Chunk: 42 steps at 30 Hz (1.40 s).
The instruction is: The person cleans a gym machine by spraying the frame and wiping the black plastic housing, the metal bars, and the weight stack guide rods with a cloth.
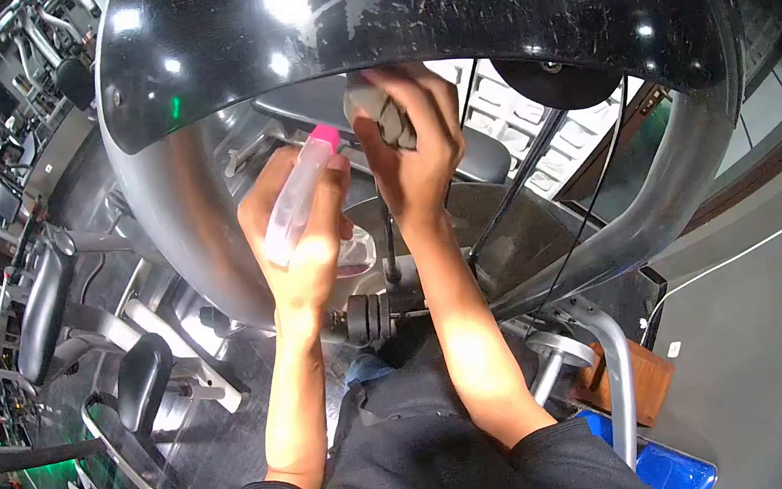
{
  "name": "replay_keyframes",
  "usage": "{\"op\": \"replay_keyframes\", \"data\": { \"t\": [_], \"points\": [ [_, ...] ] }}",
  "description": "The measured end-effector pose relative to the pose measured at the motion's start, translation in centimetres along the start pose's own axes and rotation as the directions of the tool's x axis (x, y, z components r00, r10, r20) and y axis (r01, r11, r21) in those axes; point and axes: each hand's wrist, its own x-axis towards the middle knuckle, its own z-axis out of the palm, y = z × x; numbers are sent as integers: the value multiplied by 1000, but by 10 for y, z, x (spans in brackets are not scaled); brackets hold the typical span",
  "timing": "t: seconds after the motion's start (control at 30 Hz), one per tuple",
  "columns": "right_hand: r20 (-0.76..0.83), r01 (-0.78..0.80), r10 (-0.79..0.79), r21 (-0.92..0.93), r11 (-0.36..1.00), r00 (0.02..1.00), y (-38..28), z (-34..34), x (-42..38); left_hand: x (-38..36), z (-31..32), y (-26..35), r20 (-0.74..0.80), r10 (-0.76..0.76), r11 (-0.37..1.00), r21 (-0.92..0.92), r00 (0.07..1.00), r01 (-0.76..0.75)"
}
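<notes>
My left hand (301, 270) is wrapped around a spray bottle (301, 195) with a whitish trigger head and a pink nozzle (325, 137). Part of its clear body (357, 252) shows below my fingers, and the nozzle points up and away from me. In my right hand (425, 153) is a bunched grey cloth (370, 104), right at the lower edge of a glossy black panel (476, 4). The panel belongs to a gym machine and has pale scuffs and scratches. My right fingertips are partly hidden at its edge.
A thick silver tube frame (191, 224) curves down from the panel on both sides. Cables hang inside it on the right. Padded gym machines (146, 382) fill the left side. A grey wall (772, 289), a brown wooden box (631, 381) and a blue object (676, 471) are at right.
</notes>
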Motion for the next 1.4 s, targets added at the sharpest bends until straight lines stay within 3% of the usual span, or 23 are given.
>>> {"op": "replay_keyframes", "data": {
  "t": [0.1,0.27,0.37,0.43,0.5,0.57,0.77,0.83,0.93,1.03,1.13,1.3,1.4],
  "points": [
    [16,128,-128,-76,989,992,18,-5,-26,2,-5,4,12,-39,999,17,999,39],
    [27,-33,34,-31,999,999,42,-12,-82,12,-14,1,165,-50,999,-4,985,51],
    [-25,-25,24,-50,998,999,27,-9,-46,19,-20,0,238,-79,995,-45,968,92],
    [-38,-78,73,-171,982,997,13,-4,-24,25,-24,3,285,-141,986,-41,948,159],
    [-79,-51,30,-284,957,996,7,5,-8,27,-27,-4,290,-172,976,-76,941,202],
    [-172,131,-205,-368,921,963,12,11,-3,25,-25,-8,285,-167,976,-86,944,198],
    [-30,147,-175,-410,900,984,23,-6,-60,27,-27,-25,330,-204,947,-173,922,271],
    [68,0,24,-343,939,997,21,-10,-78,27,-32,-27,351,-217,948,-147,911,283],
    [29,67,-60,-406,911,998,11,-2,-69,21,-30,-28,309,-144,959,-192,940,210],
    [9,73,-80,-520,851,997,12,5,-53,21,-35,-30,369,-176,949,-184,912,258],
    [3,207,-260,-619,758,966,6,11,-31,17,-39,-26,372,-173,966,-115,912,230],
    [-18,134,-190,-643,754,982,-6,15,-24,10,-44,-39,442,-176,949,-161,880,270],
    [16,104,-114,-542,834,993,-13,12,-35,6,-41,-38,467,-179,915,-245,866,321]
  ]
}}
